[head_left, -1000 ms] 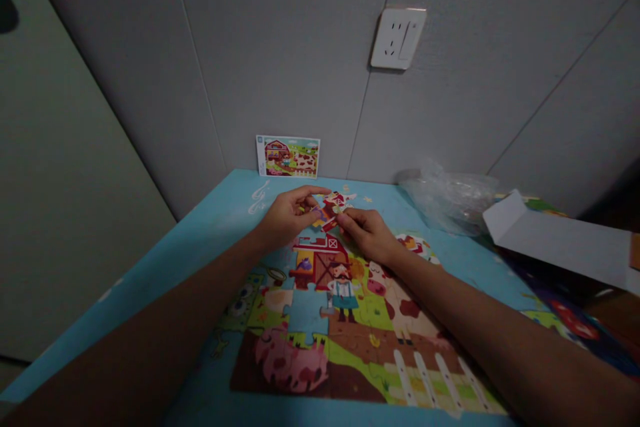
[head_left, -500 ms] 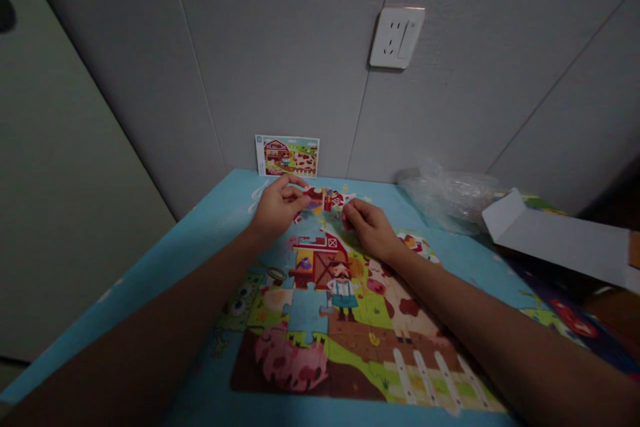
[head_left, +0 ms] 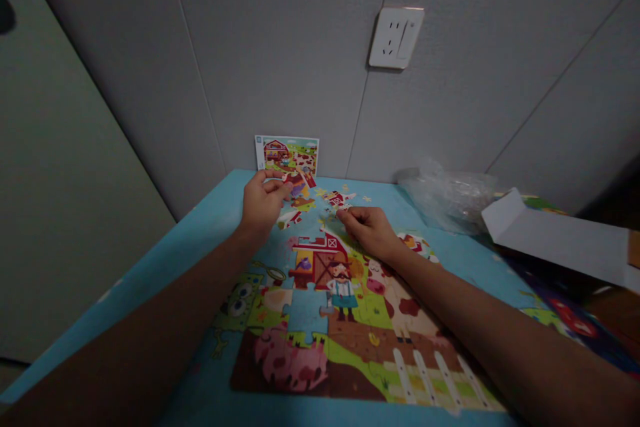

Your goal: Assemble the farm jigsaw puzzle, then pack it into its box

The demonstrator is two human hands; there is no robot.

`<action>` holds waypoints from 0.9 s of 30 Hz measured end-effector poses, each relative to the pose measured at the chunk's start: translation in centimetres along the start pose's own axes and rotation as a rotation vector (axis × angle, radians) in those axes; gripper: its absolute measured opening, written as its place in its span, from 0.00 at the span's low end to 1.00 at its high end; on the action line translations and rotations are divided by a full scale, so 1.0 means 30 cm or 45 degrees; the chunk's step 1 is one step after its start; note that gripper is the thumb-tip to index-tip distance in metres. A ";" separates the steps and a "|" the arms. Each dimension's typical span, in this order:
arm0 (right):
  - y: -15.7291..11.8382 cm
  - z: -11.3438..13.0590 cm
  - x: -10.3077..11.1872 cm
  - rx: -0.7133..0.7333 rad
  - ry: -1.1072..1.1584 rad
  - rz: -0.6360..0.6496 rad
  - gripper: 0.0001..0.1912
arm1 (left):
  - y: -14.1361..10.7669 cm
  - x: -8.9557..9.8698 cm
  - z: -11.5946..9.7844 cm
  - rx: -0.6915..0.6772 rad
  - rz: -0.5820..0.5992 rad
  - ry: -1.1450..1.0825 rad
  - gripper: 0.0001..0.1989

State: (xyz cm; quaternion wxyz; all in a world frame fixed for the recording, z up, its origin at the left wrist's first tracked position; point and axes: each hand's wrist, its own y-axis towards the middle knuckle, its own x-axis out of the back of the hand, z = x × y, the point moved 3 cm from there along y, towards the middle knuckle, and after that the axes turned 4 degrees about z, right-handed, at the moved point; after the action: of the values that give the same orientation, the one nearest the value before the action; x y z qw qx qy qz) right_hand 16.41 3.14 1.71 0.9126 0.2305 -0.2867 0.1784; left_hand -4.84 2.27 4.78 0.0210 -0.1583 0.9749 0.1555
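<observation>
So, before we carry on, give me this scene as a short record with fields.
left hand: holds at least one puzzle piece
right hand: fingertips near loose pieces; grip contents unclear
puzzle: partly assembled, gap inside
picture card: upright by the wall
right side: clear plastic bag, white box
wall fitting: socket

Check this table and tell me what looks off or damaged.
The farm puzzle has a gap left of the printed farmer, with the blue tabletop showing through its interlocking outline. It looks unfinished rather than broken; I see no spill or damage.
</observation>
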 end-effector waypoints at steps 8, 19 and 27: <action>-0.001 0.001 -0.025 0.075 -0.046 0.225 0.30 | -0.027 -0.043 0.018 0.039 0.399 0.044 0.13; -0.003 0.018 -0.020 0.122 -0.030 0.216 0.22 | -0.052 -0.062 0.030 -0.006 0.764 0.241 0.11; -0.004 0.013 -0.017 0.084 0.022 0.239 0.25 | -0.050 -0.063 0.022 -0.054 0.704 0.307 0.10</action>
State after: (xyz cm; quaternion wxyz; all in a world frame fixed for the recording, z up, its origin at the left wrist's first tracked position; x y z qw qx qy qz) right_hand 15.91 2.75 1.64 0.8862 0.2309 -0.2933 0.2745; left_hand -2.59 1.69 3.89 -0.1412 0.0954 0.9730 0.1556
